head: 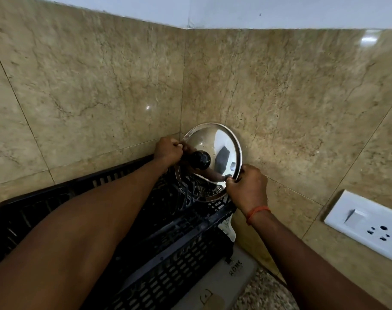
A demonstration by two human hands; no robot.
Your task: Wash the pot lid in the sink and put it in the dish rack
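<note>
A shiny steel pot lid (pixel 224 142) with a black knob (pixel 200 159) stands on edge at the far right corner of a black plastic dish rack (pixel 168 271), leaning toward the tiled wall corner. My left hand (pixel 168 151) grips the lid's left rim, beside the knob. My right hand (pixel 248 186), with an orange thread at the wrist, pinches the lid's lower right rim. The lid's bottom edge sits inside the rack, among its dividers.
Beige marble-look wall tiles (pixel 101 86) meet in a corner right behind the lid. A white switch and socket plate (pixel 367 222) is on the right wall. A light grey mat or tray (pixel 219 285) lies under the rack on a speckled counter (pixel 262 294).
</note>
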